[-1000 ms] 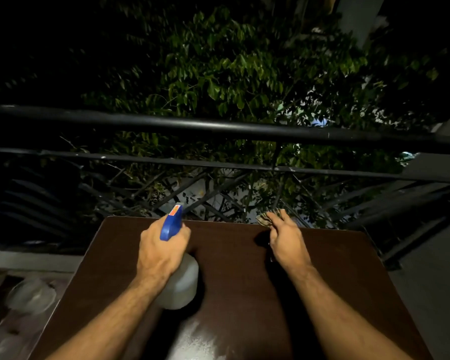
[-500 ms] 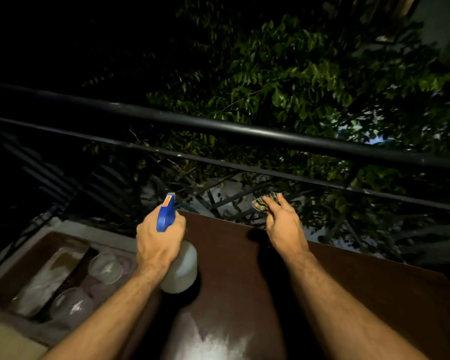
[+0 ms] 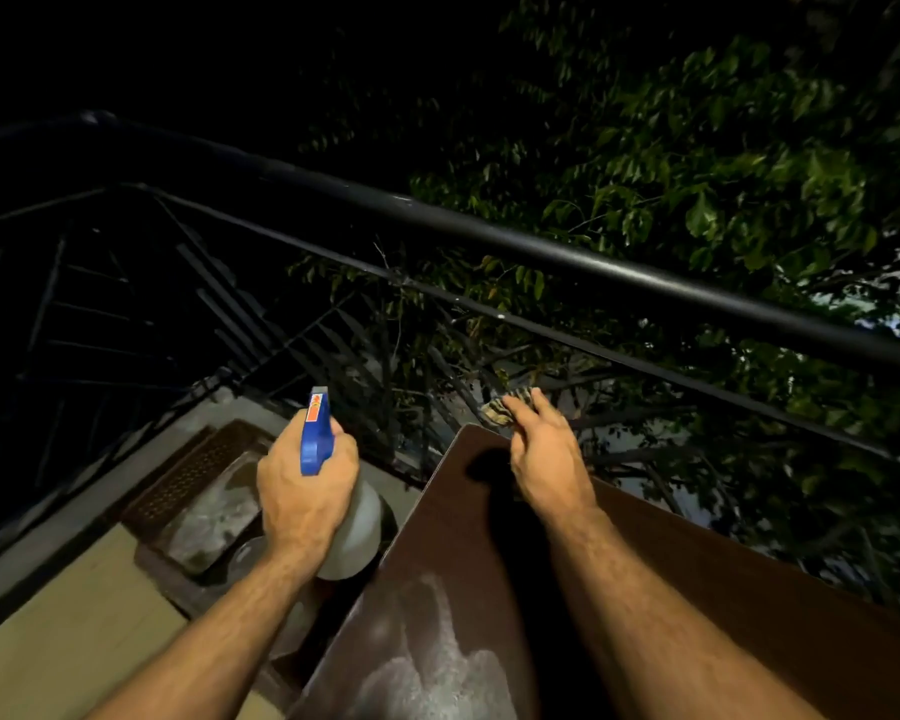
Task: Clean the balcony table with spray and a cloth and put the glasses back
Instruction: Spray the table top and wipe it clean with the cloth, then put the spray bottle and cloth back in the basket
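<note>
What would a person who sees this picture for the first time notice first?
Most striking is the left hand holding a spray bottle with a blue head, left of the dark brown table. The right hand presses a cloth at the table's far corner. A whitish wet patch shines on the near tabletop.

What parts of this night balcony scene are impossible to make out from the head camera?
- Glasses: faint shapes below the left hand; darkness and the arm hide their number.
- Spray bottle: the fist covers its neck and trigger.
- Cloth: mostly under the right hand; only a striped corner shows.
- Table: near edge cut off by the frame; forearms cover much of it.
</note>
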